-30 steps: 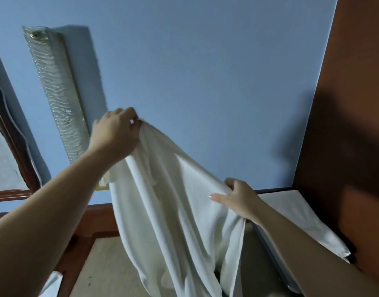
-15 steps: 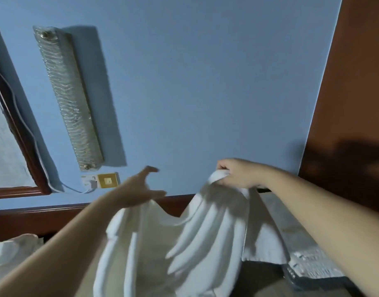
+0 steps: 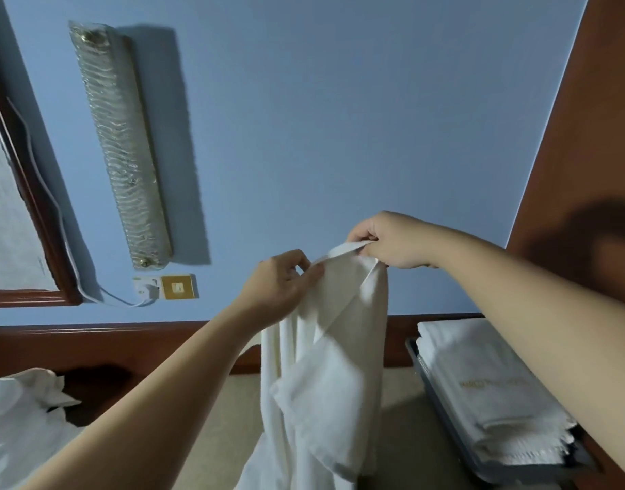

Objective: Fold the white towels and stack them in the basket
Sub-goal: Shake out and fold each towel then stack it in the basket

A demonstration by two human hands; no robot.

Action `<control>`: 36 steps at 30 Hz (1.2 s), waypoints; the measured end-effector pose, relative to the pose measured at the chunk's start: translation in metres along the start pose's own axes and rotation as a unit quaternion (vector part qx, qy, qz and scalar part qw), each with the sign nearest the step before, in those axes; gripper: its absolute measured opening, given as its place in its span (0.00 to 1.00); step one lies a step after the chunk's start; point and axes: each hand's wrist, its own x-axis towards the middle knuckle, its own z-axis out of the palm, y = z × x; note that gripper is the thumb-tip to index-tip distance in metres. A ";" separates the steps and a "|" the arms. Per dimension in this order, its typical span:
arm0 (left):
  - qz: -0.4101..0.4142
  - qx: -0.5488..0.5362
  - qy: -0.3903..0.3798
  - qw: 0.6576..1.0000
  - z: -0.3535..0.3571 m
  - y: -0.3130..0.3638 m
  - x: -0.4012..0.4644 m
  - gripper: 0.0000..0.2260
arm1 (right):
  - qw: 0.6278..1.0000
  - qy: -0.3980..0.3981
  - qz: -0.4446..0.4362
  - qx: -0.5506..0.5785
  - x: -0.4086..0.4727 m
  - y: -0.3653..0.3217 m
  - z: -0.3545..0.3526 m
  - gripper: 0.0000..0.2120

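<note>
White towel (image 3: 336, 366) hangs at centre frame, its lower end cut off by the bottom edge. Right hand (image 3: 392, 240) pinches the top edge with curled fingers; left hand (image 3: 281, 288), just beside at 8 o'clock, grips the same edge, fingertips partly hidden by cloth. Folded towels (image 3: 481, 387) are stacked in the basket (image 3: 442, 408) at 4 o'clock, its far side hidden. Crumpled white cloth (image 3: 17, 419) lies at 8 o'clock, cut off and indistinct.
</note>
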 end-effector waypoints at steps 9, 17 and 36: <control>0.008 -0.049 0.024 0.998 -0.009 0.022 0.019 0.16 | 0.993 0.114 0.020 -0.012 -0.022 0.029 0.048 0.15; -0.015 0.073 0.168 0.983 -0.070 0.010 0.048 0.14 | 0.986 0.100 0.127 -0.028 -0.045 0.104 0.052 0.10; -0.052 0.183 0.125 0.974 -0.115 -0.045 0.046 0.15 | 0.979 0.159 0.091 -0.088 -0.035 0.105 -0.053 0.04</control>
